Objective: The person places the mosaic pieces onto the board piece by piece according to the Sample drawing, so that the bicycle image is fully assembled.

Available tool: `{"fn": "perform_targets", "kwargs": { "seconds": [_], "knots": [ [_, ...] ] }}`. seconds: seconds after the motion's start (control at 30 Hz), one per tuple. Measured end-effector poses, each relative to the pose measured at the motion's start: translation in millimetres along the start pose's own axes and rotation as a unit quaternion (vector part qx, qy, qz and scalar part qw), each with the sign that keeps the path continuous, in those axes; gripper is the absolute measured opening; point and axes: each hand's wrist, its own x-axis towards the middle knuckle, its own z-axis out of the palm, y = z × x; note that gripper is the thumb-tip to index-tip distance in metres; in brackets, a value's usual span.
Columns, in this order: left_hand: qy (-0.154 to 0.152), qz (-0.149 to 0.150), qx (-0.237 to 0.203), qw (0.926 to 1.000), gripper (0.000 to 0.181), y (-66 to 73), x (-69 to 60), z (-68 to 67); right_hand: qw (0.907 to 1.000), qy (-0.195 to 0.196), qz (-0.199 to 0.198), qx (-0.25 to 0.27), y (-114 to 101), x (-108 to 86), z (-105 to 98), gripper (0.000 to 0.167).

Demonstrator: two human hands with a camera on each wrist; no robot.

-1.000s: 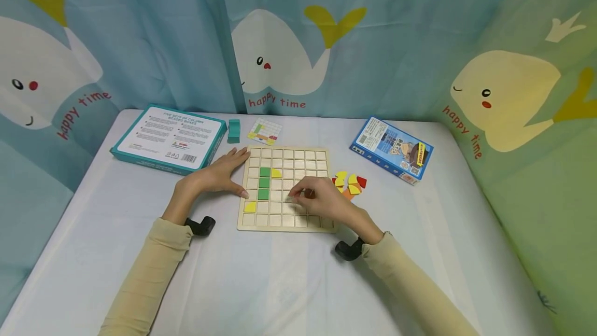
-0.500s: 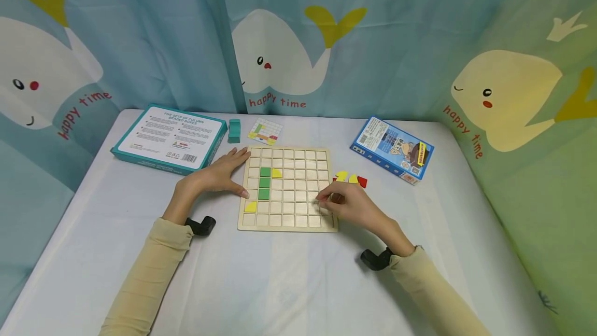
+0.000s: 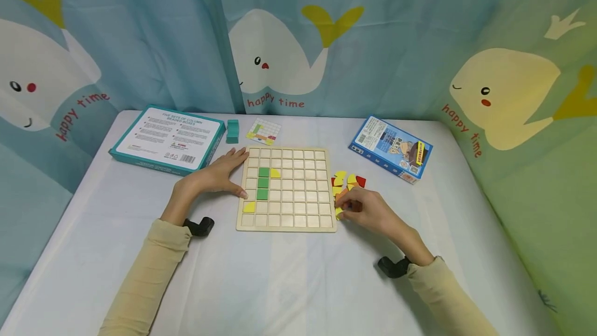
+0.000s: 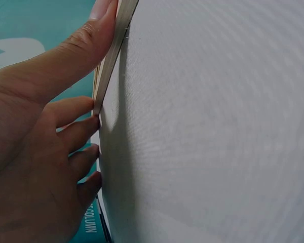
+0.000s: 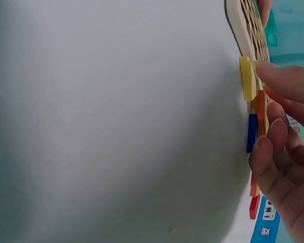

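Grid board (image 3: 286,189) on white table (image 3: 280,284); whale-print curtain (image 3: 396,66) behind.

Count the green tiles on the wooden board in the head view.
3, all in the second column from the left of the board: the far tile in the third row from the far edge, the middle tile fourth, the near tile fifth. None seems hidden there.

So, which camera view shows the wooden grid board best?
The head view: it looks down on the wooden grid board, its grid plain to see. The left wrist view shows mainly its edge; the right wrist view, a strongly foreshortened part.
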Motion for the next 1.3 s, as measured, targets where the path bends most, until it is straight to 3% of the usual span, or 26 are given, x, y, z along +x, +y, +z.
{"fn": "perform_targets", "kwargs": {
  "seconds": [0.4,0.73,1.03,1.3],
  "knots": [
    [0.001,-0.003,-0.003,1.0000,0.116,0.3,-1.4,-0.3,0.9990,-0.027,0.014,-0.034,2.8,0.5,-0.5,0.027],
    [0.002,0.000,-0.002,1.0000,0.116,0.5,-1.4,-0.1,0.9992,-0.027,0.025,-0.012,1.7,1.0,-0.9,0.029],
    [0.000,0.002,0.000,1.0000,0.114,0.3,-2.1,0.3,0.9973,-0.071,0.018,0.004,2.1,0.5,-2.9,0.013],
    [0.001,0.000,0.000,1.0000,0.115,1.7,-0.2,0.3,0.9979,-0.060,0.018,0.016,-4.9,1.6,-9.1,0.011]
  ]
}}
